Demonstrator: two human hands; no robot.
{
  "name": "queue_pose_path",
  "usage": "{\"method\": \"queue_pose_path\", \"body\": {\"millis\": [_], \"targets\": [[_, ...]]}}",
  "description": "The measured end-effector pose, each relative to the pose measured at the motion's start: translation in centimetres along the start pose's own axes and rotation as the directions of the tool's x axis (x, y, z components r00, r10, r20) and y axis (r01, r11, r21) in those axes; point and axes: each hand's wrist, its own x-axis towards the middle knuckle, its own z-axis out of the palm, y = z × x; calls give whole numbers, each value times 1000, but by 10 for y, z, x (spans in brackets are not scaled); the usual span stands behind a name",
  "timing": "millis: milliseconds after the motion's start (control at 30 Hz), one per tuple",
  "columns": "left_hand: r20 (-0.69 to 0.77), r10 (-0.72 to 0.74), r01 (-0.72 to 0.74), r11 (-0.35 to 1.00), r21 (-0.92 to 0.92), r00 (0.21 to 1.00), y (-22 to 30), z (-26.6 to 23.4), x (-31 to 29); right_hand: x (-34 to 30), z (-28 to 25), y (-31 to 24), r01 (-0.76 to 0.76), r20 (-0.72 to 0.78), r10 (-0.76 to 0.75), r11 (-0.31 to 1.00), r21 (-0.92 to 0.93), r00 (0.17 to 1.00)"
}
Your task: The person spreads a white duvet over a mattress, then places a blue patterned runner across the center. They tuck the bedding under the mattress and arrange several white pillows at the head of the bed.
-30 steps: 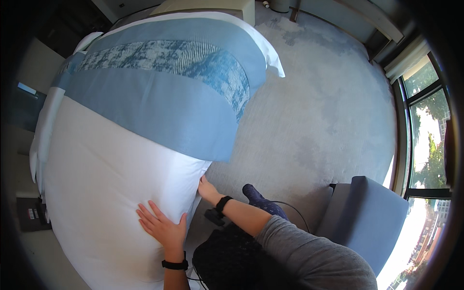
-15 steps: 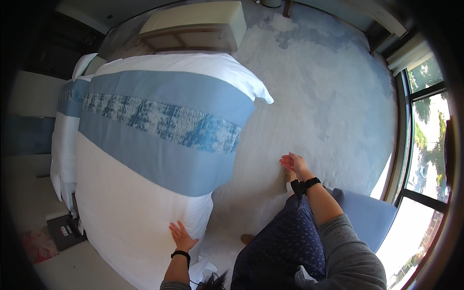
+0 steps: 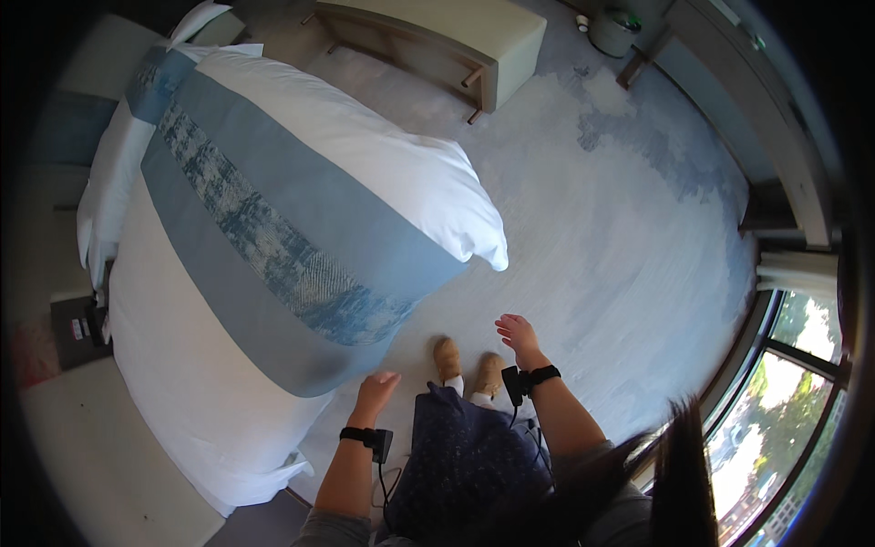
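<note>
Bed runner [image 3: 273,246], blue with a mottled darker band along its middle, just ahead of the left hand [image 3: 378,390] and close to touching it at the fingertips; draped slantwise over the white duvet [image 3: 196,383], running up and away to the left. Left hand low beside the bed's near edge, fingers loosely bent, gripping nothing; black band on the wrist. Right hand [image 3: 518,334] out over the carpet, well apart from the bed, fingers curled loosely, empty, also banded in black at the wrist. Between the two hands, a pair of tan shoes [image 3: 467,365] on the carpet [image 3: 629,237], below them a dark blue patterned skirt. Beyond the left hand, duvet corner [image 3: 483,242] jutting out past the runner, hanging off the bed's edge. Further off, left of everything, white pillows [image 3: 109,182] at the head of the bed. Farthest from both hands, a pale upholstered bench [image 3: 474,32] on wooden legs, standing on the grey-blue carpet. To the right of the right hand, a window [image 3: 775,392] with green trees outside.
</note>
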Motion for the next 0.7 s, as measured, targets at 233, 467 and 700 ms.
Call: {"method": "queue_pose_path", "body": {"millis": [233, 467, 700], "targets": [[-34, 95, -90, 687, -721, 995, 128, 21, 83, 62, -12, -184, 297, 122, -271, 861, -413, 955], [118, -239, 221, 468, -856, 964, 209, 45, 142, 186, 31, -300, 557, 435, -354, 429, -711, 828], [-26, -406, 115, 319, -941, 914, 208, 135, 202, 247, 88, -317, 362, 679, 229, 705, -609, 697]]}}
